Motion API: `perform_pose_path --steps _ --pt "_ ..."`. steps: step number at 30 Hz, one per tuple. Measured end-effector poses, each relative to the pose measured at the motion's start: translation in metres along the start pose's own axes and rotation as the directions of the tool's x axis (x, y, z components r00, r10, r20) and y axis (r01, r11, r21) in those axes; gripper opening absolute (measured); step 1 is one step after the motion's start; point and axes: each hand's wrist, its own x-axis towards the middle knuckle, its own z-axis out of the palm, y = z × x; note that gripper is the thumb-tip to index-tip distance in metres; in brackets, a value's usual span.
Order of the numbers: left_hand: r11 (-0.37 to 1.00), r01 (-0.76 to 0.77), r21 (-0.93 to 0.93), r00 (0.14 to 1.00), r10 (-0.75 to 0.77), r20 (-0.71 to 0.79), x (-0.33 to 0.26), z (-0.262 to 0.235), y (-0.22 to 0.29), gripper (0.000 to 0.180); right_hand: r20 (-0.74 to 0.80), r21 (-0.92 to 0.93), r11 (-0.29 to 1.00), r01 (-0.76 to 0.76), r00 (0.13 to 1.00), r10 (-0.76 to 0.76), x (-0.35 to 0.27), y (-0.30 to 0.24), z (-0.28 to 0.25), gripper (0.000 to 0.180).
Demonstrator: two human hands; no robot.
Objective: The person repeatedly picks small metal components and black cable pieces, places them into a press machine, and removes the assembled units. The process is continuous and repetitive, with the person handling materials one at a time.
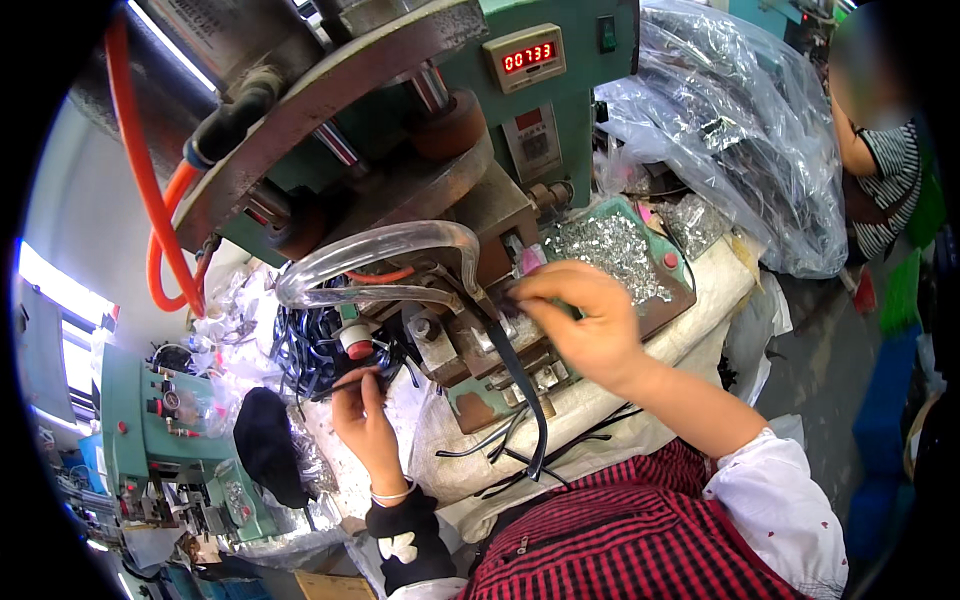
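Lighting is bright; overexposed white window panes point(62, 288) glare at left. Large clear plastic bag point(735, 130) shows sharp highlights. Fisheye distortion bends outer edges; vignetting blackens corners.

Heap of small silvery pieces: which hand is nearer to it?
Right. The right hand is close by the heap, at its lower left; the left hand is farther left, below a red button.

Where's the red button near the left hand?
The red push button is left of centre in the head view, just above the left hand, beside black strips.
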Motion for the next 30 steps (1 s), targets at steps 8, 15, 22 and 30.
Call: perform_pose_path --steps 8,15,22,30 --pt "0.902 -0.4 -0.159 0.916 0.401 -0.028 0.002 0.032 0.108 0.011 0.008 0.465 0.798 -0.385 0.903 0.43 -0.014 -0.018 0.036 0.032" --pt "0.819 -0.564 -0.107 0.822 0.569 0.02 0.01 0.043 0.121 0.009 0.137 0.397 0.824 -0.405 0.914 0.383 -0.018 -0.053 0.022 0.044" --pt "0.39 -0.917 0.084 0.383 0.802 0.458 -0.019 0.075 0.112 0.018 -0.028 -0.884 0.454 -0.113 0.981 0.19 -0.026 0.041 -0.057 0.024" --pt "0.373 -0.928 0.019 0.332 0.799 0.501 -0.022 0.087 0.086 0.02 -0.151 -0.701 0.696 -0.152 0.986 0.063 -0.029 0.101 -0.075 0.013"
